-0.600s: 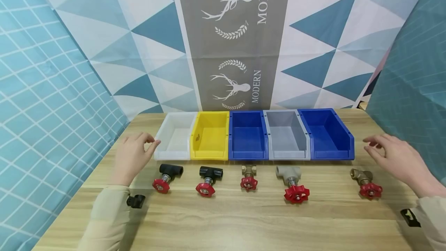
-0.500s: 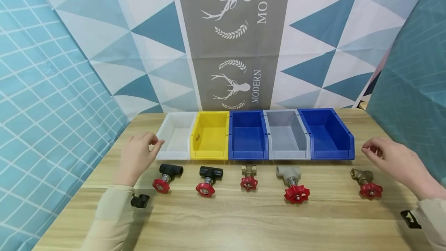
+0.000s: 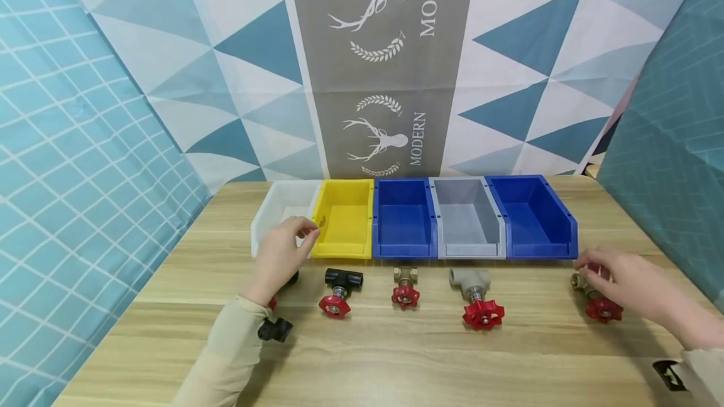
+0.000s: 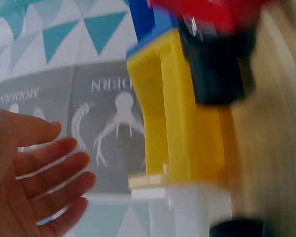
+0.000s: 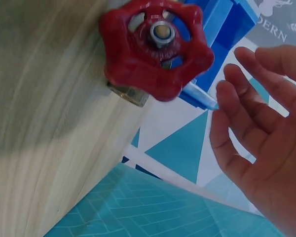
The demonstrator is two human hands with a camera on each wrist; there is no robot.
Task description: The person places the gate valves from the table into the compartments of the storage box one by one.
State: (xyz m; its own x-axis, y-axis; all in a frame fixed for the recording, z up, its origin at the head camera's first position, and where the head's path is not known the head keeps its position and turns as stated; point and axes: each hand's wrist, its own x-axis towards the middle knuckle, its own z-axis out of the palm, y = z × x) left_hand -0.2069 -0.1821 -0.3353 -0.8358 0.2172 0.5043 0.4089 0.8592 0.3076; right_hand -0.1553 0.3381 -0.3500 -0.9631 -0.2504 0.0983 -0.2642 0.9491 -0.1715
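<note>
My left hand (image 3: pixel 285 256) hovers with loosely bent fingers before the white bin (image 3: pixel 261 222) and near the yellow bin (image 3: pixel 342 250); it holds nothing. Beneath that wrist, the leftmost black valve with its red handwheel (image 3: pixel 272 303) is mostly hidden. A second black valve (image 3: pixel 344 279) lies just right of the left hand. My right hand (image 3: pixel 630 278), fingers loosely curved and holding nothing, is over the rightmost brass valve (image 3: pixel 604 310), partly covering it in the head view. In the right wrist view the valve's red handwheel (image 5: pixel 163 81) sits apart from the fingers.
A small brass valve (image 3: pixel 405 276) and a grey valve (image 3: pixel 471 280), both with red handwheels, lie between the hands. Behind them stand a blue bin (image 3: pixel 404 250), a grey bin (image 3: pixel 472 250) and another blue bin (image 3: pixel 540 250). Patterned cloth (image 3: pixel 503 49) hangs behind the wooden table (image 3: pixel 396 363).
My left hand has moved right, from beside the white bin to in front of it, covering the leftmost valve. My right hand has come down and nearer, over the rightmost brass valve.
</note>
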